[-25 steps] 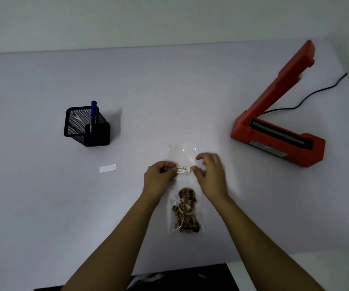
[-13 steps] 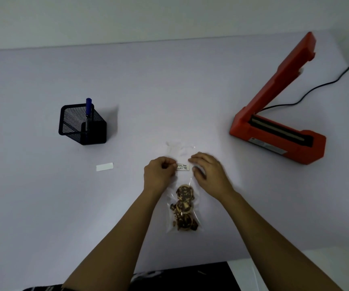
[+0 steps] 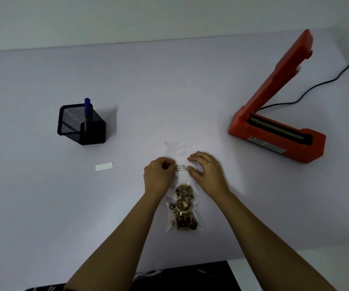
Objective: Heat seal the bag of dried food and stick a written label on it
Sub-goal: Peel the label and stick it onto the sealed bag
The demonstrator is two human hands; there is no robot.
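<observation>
Slices of dried food (image 3: pixel 183 204) sit bunched at the bottom end of the bag (image 3: pixel 179 151), just on my side of my fingers. That's basically all the weight in it, so I'd guess it's super light and would skate around if nothing pins it. My left hand (image 3: pixel 159 176) has its fingers curled, pinching the left end of the written label (image 3: pixel 181 167). My right hand (image 3: pixel 208 173) lies with fingers mostly straight, tips pressing the film down at the label's right end. The plastic looks thin, floppy and slick, so I reckon flat pressure beats grabbing. The empty stretch above the food is the spot to hold, since the slices look brittle. Past my fingertips the bag's top edge looks wrinkled, and I can't tell if it's sealed. Well left of my left fingers lies a white paper strip (image 3: pixel 103 166), with a mesh pen holder (image 3: pixel 81 127) and its blue pen (image 3: pixel 87 108) further out. Far right of my right fingers the orange heat sealer (image 3: pixel 274 133) stands with its arm up.
</observation>
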